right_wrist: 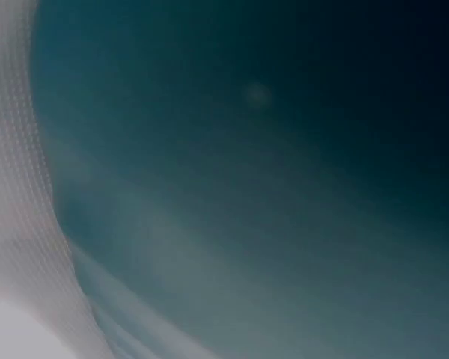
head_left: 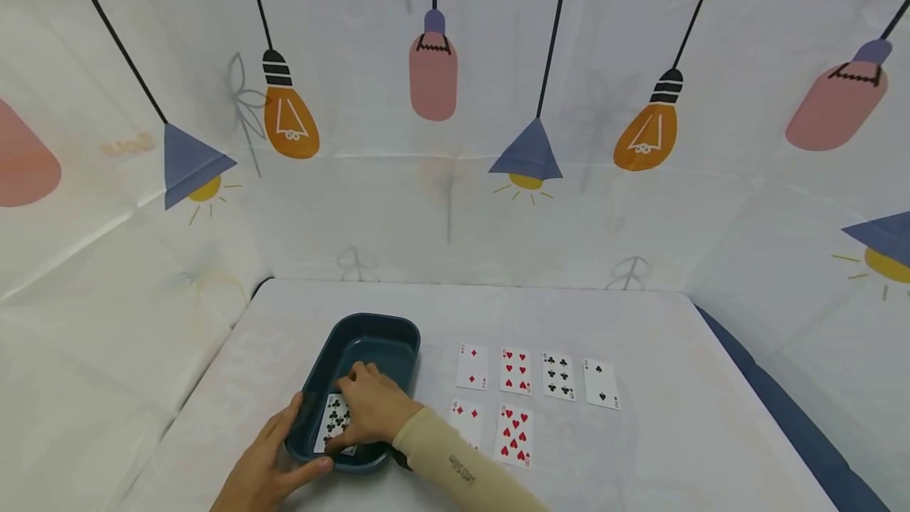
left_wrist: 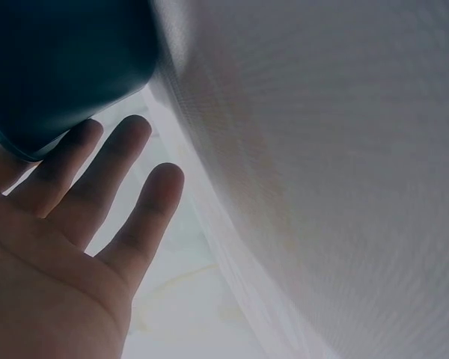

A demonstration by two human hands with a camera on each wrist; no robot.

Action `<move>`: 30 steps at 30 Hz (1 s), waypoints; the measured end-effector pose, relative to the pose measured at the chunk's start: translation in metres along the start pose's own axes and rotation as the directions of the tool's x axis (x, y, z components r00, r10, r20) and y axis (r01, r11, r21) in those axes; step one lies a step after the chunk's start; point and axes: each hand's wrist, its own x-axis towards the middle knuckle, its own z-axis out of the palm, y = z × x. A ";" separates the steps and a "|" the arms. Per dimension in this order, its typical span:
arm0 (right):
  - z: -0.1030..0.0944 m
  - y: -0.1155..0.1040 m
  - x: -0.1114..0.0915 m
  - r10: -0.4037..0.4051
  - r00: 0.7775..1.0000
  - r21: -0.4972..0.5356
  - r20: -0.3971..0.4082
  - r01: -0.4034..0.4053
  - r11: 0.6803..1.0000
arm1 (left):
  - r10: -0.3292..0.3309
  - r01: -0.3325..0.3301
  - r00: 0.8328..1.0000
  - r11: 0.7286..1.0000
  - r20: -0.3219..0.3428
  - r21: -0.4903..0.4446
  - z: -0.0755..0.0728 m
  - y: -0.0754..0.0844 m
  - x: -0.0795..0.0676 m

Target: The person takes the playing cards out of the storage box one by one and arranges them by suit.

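A dark teal tray (head_left: 298, 425) stands on the left part of the table. Inside its near end lies a clubs playing card (head_left: 332, 411), partly covered by my right hand (head_left: 377, 409). That hand reaches down into the tray and pinches the card, thumb at its near edge and fingers by its far edge. My left hand (head_left: 266, 464) steadies the tray's near left corner, with its thumb along the near rim. In the left wrist view, straight, spread fingers (left_wrist: 127, 157) lie against the tray's outer wall (left_wrist: 67, 67). Only the tray's blurred wall (right_wrist: 209, 187) fills the right wrist view.
Right of the tray, face-up cards form two rows. The far row has a two of diamonds (head_left: 472, 367), six of hearts (head_left: 515, 370), six of clubs (head_left: 558, 375) and two of spades (head_left: 601, 383). Nearer are a diamonds card (head_left: 466, 419), partly behind my forearm, and a hearts card (head_left: 514, 434).
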 end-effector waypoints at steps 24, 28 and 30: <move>0.010 -0.003 0.006 -0.008 1.000 -0.109 -0.003 0.008 0.994 | 0.035 -0.035 0.999 0.999 -0.026 -0.001 -0.001 0.000 -0.001; 0.010 -0.003 0.005 0.000 1.000 -0.112 0.000 0.000 0.994 | 0.042 -0.042 0.999 0.999 -0.033 -0.004 0.000 0.001 -0.003; 0.010 -0.004 0.004 -0.001 1.000 -0.116 0.001 0.001 0.993 | 0.038 -0.038 0.999 0.999 -0.028 0.002 0.000 0.000 -0.002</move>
